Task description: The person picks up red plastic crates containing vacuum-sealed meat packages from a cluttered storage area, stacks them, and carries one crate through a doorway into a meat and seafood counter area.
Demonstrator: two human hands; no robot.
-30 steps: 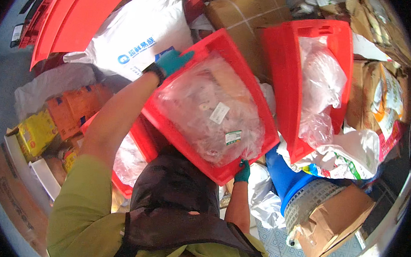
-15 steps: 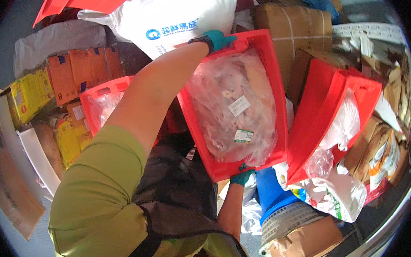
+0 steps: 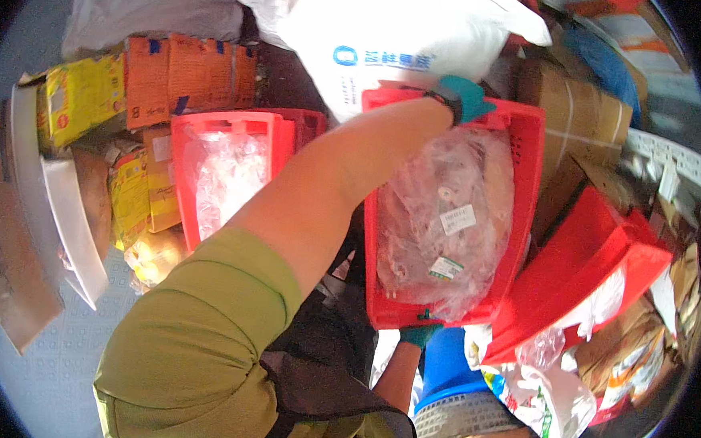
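A red plastic crate (image 3: 373, 252) hangs before me, its long side running away from me. Inside lies a clear plastic bag (image 3: 422, 223) of pale contents with two white labels; I cannot make out what it holds. My left hand (image 3: 464, 99), in a teal glove, grips the crate's far end, its arm stretched across the view. At the near end my right hand (image 3: 421, 334), also teal-gloved, is closed on the crate's rim, partly hidden beneath it.
A second red crate (image 3: 179, 160) with clear-bagged goods stands left. Another red crate (image 3: 580, 273) tilts at the right, beside a blue bucket (image 3: 446, 369). A large white sack (image 3: 402, 29) lies beyond. Orange cartons (image 3: 187, 76), yellow boxes (image 3: 85, 98) and a brown carton (image 3: 574, 112) surround them.
The view has swung left, so the surroundings sit farther right. The held crate has turned from slanted to nearly straight. Both hands keep their grip on it.
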